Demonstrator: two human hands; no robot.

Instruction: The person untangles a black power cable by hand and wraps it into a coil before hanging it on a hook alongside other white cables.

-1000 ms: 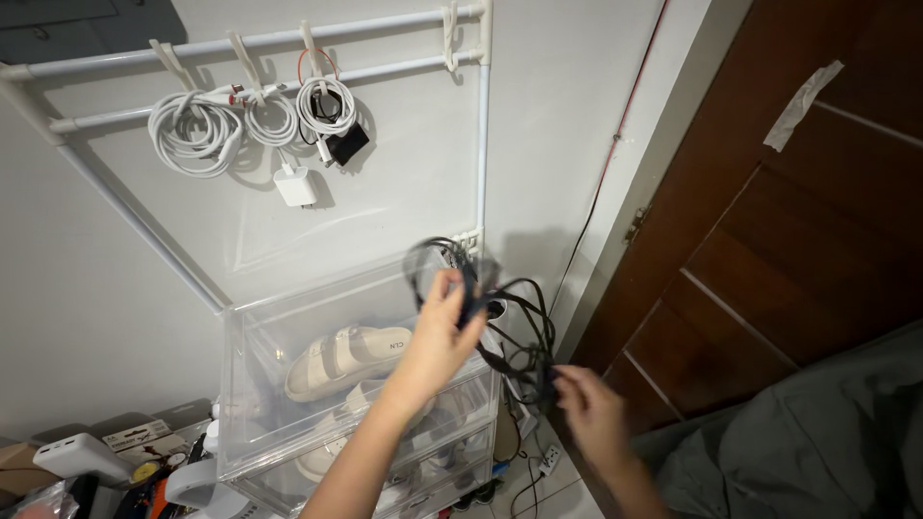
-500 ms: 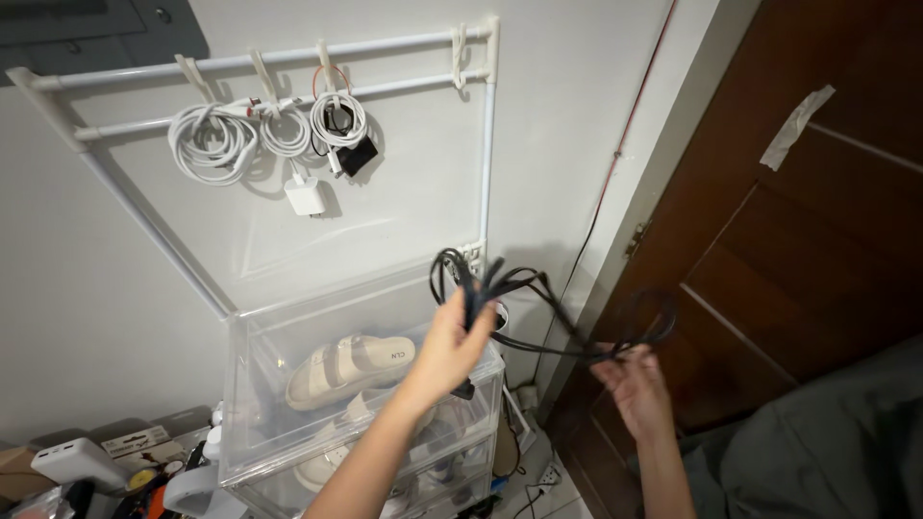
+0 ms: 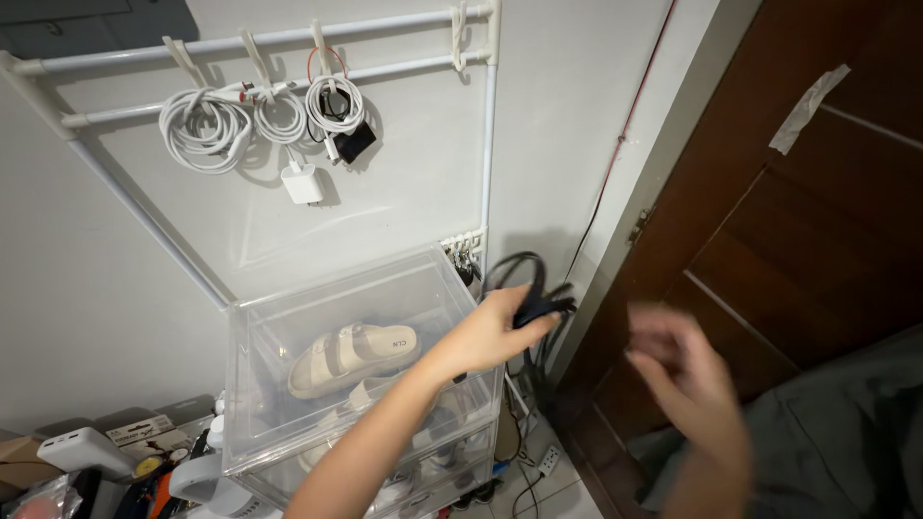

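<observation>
Nearest, the right hand (image 3: 687, 370) hangs blurred and loosely spread in front of the brown door (image 3: 798, 240); its grip has hold of nothing. Just beyond it, the left hand (image 3: 495, 327) reaches out over the stack of clear shoe boxes (image 3: 356, 384), its grip closed around a bundled black cable (image 3: 529, 293), pinched at the gathered middle so the loops seem to stay together while the loose end trails down toward the floor. Pale sandals (image 3: 351, 354) lie inside the top box. Farther back, on the wall, a white pipe rack (image 3: 288, 58) carries coiled white cables (image 3: 255, 120) clipped up on pegs, apparently to keep them untangled.
</observation>
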